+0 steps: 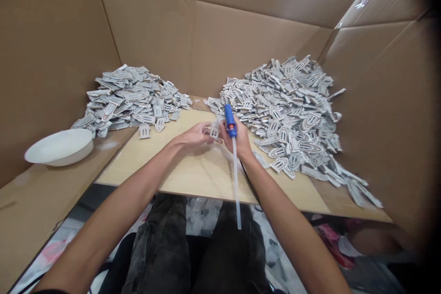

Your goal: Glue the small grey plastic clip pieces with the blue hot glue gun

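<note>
My left hand [199, 135] pinches a small pale arched piece [214, 129] with slots cut through it, just above the board. Wrapped round a blue hot glue gun [229, 121], my right hand [239, 137] is close beside that piece. A long translucent glue stick [236, 183] sticks out of the gun's back end and points toward my lap. The gun's tip faces away from me, near the right-hand pile. Whether the fingers of my right hand also touch the arched piece, I cannot tell.
Piles of similar arched pieces lie at left [127, 94] and right [292, 115] on the pale board [200, 172]. A white bowl [59, 147] stands at far left. Tall cardboard walls [255, 41] enclose the back and sides. My legs are below the near edge.
</note>
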### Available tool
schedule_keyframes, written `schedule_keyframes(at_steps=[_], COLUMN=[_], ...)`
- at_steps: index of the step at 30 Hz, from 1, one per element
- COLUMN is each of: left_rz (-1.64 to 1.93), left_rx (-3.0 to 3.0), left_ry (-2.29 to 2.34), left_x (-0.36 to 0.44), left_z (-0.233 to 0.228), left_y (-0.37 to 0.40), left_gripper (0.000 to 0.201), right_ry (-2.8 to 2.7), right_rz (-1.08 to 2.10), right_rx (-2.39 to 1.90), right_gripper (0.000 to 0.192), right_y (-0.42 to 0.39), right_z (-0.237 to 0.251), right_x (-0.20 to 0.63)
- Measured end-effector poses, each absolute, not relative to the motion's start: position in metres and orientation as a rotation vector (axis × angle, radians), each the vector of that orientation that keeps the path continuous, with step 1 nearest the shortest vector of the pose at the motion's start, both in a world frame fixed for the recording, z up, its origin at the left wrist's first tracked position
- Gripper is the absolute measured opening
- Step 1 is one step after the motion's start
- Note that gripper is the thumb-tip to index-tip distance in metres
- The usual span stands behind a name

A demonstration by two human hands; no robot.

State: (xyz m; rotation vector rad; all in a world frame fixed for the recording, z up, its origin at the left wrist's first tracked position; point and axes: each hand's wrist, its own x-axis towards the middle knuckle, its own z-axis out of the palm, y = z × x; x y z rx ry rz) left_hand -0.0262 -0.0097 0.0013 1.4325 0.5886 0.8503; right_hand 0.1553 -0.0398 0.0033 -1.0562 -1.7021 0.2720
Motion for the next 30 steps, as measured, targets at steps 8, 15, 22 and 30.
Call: schedule_keyframes(at_steps=[8, 15, 22, 30], left_rz=[0.89, 0.926, 0.954, 1.199], left_rx=[1.424, 1.318, 1.246, 1.076], left_ry=[0.596, 0.585, 0.681, 0.81], left_x=[-0.025, -0.023, -0.018, -0.019], left_z=[-0.002, -0.004, -0.007, 0.006], left_y=[-0.005, -0.005, -0.006, -0.001], left_gripper=[0.047, 0.027, 0.027, 0.015], right_ry=[-1.728, -1.762, -1.753, -1.77], right_rz=[0.305, 0.227, 0.198, 0.488], right_rx=[-1.067, -1.11, -1.13, -1.148], right_gripper=[0.024, 0.017, 0.028, 0.058], right_y=[-0.039, -0.04, -0.042, -0.042], right_z=[0.001, 0.0, 0.004, 0.01], right_x=[0.153, 0.152, 0.152, 0.158])
